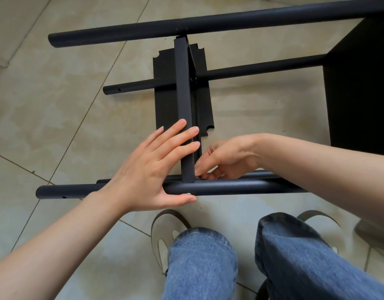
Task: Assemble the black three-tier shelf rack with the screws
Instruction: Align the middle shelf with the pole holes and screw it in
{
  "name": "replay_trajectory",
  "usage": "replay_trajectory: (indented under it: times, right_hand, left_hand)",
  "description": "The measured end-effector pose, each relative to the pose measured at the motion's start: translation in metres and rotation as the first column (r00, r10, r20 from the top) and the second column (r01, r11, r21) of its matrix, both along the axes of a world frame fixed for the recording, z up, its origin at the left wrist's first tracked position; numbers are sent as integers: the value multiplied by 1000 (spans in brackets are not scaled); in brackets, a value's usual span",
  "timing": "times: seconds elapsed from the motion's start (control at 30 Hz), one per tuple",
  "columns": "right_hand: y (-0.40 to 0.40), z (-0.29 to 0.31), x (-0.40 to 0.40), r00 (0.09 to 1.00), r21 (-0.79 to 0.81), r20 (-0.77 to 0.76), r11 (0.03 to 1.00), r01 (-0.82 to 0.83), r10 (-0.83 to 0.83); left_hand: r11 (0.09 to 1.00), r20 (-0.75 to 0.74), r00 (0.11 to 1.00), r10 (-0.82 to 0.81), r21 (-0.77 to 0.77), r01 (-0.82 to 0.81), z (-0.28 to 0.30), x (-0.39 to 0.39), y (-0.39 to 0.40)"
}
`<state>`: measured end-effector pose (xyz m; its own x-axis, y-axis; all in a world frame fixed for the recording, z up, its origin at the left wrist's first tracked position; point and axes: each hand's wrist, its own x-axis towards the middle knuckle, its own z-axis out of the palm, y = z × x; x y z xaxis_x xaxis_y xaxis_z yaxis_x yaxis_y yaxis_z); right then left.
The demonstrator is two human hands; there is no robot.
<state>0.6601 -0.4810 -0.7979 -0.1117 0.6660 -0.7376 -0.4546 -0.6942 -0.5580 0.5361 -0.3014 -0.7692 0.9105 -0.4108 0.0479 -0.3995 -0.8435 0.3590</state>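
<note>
The black rack lies on its side on the tiled floor. Its near top tube runs left to right, and the far tube runs across the top. A narrow shelf panel stands on edge between them. My left hand presses straight fingers over that panel's near end, with the thumb under the near tube beside a small silver screw head. My right hand has curled fingers at the inner side of the joint, pinching something small that stays hidden. Another shelf is fixed at the right.
A flat black panel lies on the floor under the rack. Two lower tubes cross beneath the standing panel. My knees in blue jeans and light shoes sit close to the near tube. A pale board lies at top left.
</note>
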Motion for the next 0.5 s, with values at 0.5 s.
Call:
replay_trajectory:
  times: [0.5]
  right_hand:
    - [0,-4,-2,1000,28,-13,999,-18,19]
  left_hand:
    - [1000,4,1000,-4,-7,4,-1,1,0]
